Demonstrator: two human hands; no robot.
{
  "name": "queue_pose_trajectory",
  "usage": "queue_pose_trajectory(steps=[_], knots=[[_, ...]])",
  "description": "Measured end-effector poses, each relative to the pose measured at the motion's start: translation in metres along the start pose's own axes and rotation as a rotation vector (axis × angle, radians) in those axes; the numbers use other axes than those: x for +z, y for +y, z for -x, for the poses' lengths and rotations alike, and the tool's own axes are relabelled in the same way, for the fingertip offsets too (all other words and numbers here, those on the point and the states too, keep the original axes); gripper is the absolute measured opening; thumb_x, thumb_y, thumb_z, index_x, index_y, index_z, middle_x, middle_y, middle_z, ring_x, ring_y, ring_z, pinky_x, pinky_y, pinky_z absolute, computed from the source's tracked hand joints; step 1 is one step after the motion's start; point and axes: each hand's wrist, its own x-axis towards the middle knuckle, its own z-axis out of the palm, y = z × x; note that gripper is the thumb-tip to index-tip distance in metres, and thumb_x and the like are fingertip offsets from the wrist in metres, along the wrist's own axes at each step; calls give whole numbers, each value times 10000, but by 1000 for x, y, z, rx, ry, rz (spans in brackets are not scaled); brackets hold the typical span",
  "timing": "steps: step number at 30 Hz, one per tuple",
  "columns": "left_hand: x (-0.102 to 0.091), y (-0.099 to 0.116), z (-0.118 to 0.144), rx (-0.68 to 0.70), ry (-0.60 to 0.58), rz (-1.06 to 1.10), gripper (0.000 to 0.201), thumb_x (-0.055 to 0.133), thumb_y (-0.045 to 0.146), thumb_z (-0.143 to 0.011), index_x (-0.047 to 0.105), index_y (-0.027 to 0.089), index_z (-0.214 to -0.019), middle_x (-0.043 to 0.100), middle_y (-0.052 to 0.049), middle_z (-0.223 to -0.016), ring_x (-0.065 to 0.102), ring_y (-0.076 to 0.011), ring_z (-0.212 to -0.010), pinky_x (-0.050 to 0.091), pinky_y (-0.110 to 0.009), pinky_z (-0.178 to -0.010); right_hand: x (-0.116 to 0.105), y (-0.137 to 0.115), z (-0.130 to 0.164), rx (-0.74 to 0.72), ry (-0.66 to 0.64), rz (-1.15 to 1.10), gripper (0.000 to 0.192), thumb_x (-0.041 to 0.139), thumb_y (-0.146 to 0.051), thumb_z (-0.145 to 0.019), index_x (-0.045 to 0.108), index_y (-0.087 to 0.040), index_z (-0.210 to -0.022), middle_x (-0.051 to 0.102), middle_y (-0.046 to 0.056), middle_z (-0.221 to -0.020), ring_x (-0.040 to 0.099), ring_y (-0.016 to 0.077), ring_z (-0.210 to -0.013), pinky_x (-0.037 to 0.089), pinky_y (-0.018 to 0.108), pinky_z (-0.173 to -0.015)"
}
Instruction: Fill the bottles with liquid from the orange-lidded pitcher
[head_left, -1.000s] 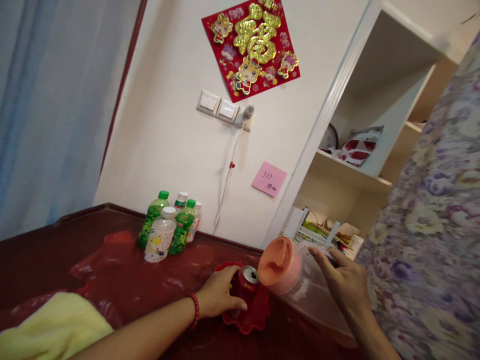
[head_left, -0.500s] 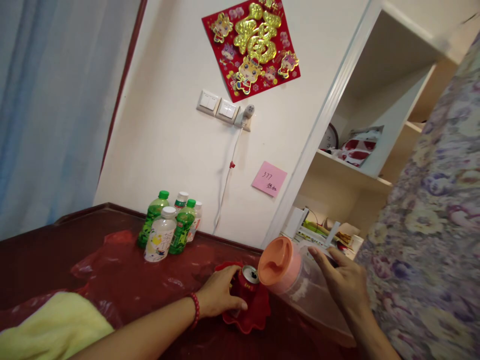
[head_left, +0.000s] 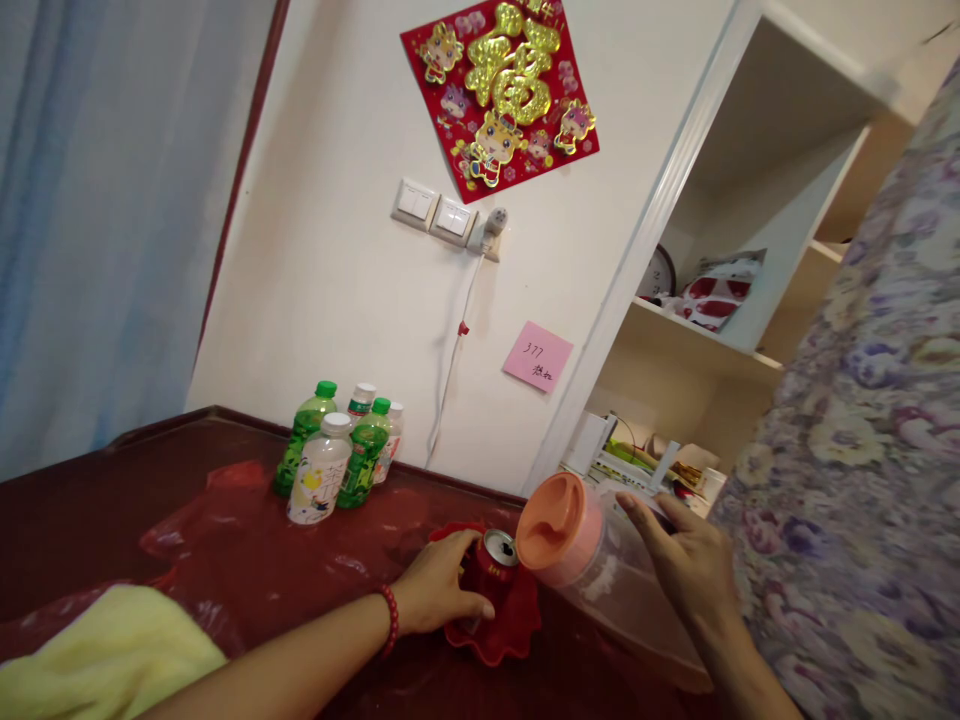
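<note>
A red drink can (head_left: 496, 562), its top opened, stands upright in a red dish with a wavy rim (head_left: 501, 640). Around the can's left side curl the fingers of my left hand (head_left: 442, 592), which wears a red bead bracelet at the wrist. My right hand (head_left: 694, 565) grips a clear plastic pitcher with an orange lid (head_left: 559, 535) by its handle. The pitcher is tilted to the left, and its lid is right beside the can's opening. Whether any liquid is flowing out I cannot tell.
Several bottles (head_left: 319, 470) with green or white caps stand together by the wall. A yellow cloth (head_left: 112, 650) lies at the front left of the dark red table (head_left: 255, 580). A white cable (head_left: 450, 400) hangs down the wall. Shelves (head_left: 705, 330) and a floral curtain (head_left: 862, 420) are at right.
</note>
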Motion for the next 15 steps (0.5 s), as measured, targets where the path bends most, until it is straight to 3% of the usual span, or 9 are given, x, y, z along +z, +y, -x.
queue_pose_trajectory(steps=[15], knots=[[0,1,0,-9,0,-39,787,872,364,-551,585,236,-1272,684,-78,-1213,630,-298,-1071,485,-378,-931,-2,-4,-1,-28,18,7,662,507,-825,-726,378,-217,-499,315,-41,-485,368,131,-491,286,243,-497]])
